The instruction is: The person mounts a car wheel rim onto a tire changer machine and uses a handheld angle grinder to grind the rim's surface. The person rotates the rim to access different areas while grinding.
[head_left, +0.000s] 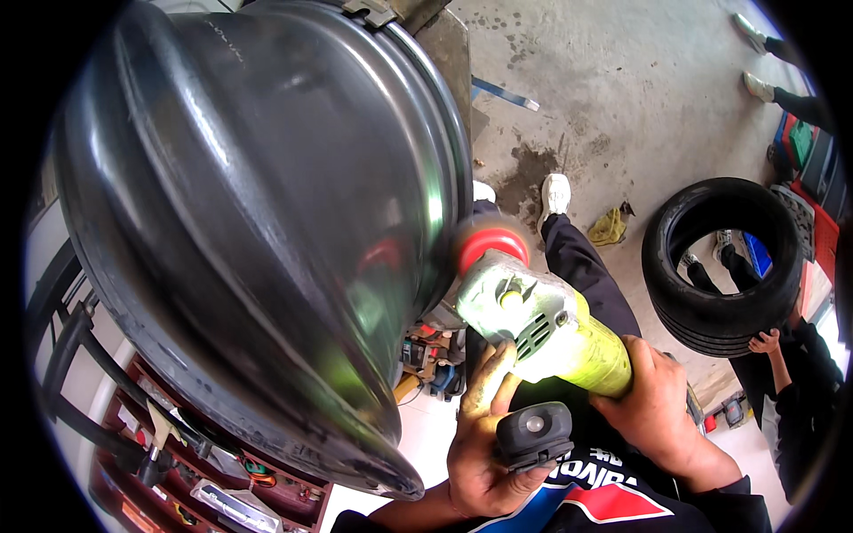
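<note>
The left hand (475,457) wraps its grip around a rounded black piece (535,433); the right hand (659,404) clamps a yellow-green, silver-headed grinder (569,345), its long axis slanting up-left toward a glossy dark metal wheel rim (293,169), nearer the left hand.

Bright floor (613,80) beyond right hand (653,404); glare on yellow-green grinder (560,333) near left hand (489,453); highlights streak dark rim (293,178) leftward; red disc (493,246) ahead motion-blurred; bent edges, black corners.

White lettering (613,469) crossed my black shirt (613,505) between my left hand (480,453) and right hand (656,401). Well ahead of them, a pale scrawl (226,41) on the wheel rim (302,160) was too faint to read.
</note>
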Tool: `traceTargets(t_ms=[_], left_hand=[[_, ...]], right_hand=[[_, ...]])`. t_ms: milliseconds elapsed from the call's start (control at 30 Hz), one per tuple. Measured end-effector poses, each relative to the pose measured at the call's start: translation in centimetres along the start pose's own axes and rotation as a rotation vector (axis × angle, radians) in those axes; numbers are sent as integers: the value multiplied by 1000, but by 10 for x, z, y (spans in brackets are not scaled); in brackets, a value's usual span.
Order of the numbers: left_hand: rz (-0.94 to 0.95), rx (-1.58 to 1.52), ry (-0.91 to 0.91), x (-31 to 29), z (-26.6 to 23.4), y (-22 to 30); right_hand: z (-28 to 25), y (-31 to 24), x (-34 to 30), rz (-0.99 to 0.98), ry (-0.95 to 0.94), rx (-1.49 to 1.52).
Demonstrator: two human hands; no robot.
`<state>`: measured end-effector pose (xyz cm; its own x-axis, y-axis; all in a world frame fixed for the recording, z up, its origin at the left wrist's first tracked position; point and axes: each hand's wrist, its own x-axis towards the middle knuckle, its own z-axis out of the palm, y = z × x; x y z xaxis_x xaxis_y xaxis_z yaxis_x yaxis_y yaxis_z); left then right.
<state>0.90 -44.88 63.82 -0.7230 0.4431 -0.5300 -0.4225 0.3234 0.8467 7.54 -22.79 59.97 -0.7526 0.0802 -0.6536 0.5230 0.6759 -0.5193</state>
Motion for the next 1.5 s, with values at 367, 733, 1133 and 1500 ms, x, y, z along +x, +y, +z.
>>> traceTargets(t_ms=[367,733,1133,1500], left_hand=[[21,-173,32,16,16,0],[-193,10,76,-55,15,-7],[-268,5,228,-78,9,-18],[-211,-15,187,-59,8,-13]], right_hand=[[-7,10,2,13,40,-14],[18,15,-28,-120,-160,27],[27,0,-16,-161,-171,7],[21,0,-16,-120,-106,-48]])
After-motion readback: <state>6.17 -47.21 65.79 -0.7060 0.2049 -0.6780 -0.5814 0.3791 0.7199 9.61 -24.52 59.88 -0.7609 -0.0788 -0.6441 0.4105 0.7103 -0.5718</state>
